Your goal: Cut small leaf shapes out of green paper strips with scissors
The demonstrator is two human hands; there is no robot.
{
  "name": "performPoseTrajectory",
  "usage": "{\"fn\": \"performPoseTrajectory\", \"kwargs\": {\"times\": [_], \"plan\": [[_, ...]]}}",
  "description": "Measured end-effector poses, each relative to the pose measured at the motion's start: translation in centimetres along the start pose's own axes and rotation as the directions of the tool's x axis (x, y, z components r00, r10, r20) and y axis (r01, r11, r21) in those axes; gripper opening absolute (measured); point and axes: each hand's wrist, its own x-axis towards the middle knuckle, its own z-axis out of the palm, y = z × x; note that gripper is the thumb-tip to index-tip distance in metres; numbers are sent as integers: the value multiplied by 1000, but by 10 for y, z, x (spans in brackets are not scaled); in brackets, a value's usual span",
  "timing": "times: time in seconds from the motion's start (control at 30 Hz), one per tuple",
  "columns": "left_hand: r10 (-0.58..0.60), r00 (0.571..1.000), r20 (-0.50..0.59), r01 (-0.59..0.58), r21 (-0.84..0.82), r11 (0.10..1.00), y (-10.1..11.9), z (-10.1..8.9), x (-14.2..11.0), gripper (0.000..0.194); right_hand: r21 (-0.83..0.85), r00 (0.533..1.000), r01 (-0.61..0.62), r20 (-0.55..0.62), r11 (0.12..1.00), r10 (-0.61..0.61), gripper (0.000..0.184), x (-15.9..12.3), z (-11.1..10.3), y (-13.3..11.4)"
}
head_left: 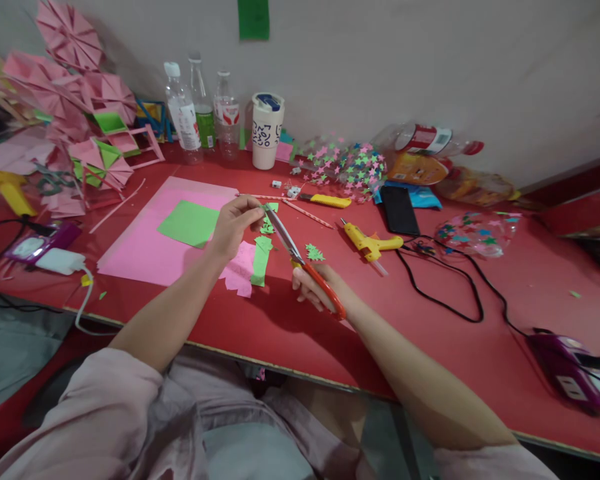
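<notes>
My right hand (313, 290) grips a pair of scissors (327, 288) with orange-red handles, the blades pointing up and left. At the blade tips, my left hand (237, 223) pinches a small bit of green paper (266, 208). Beneath and beside the hands lie cut green paper scraps (261, 261), a ragged pink paper piece (240, 268) and a little pile of green cut-outs (315, 253). A green paper square (189, 223) rests on a large pink sheet (145, 253) left of my left hand.
A yellow glue gun (373, 243), a yellow cutter knife (330, 201) and a black phone (400, 210) lie right of the hands. A cup (267, 137) and bottles (183, 117) stand by the wall. Pink paper crafts (70, 87) fill the left. A black cord (460, 317) runs right.
</notes>
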Motion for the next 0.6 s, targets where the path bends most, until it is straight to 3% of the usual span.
{"fn": "performPoseTrajectory", "kwargs": {"times": [0.3,0.6], "plan": [[-43,999,19,43,-20,999,-3,4,-2,12,41,998,-32,48,999,30,49,8,-2,8],[-75,997,37,77,-68,995,1,-2,0,9,-52,996,-16,83,999,20,49,9,-8,9]]}}
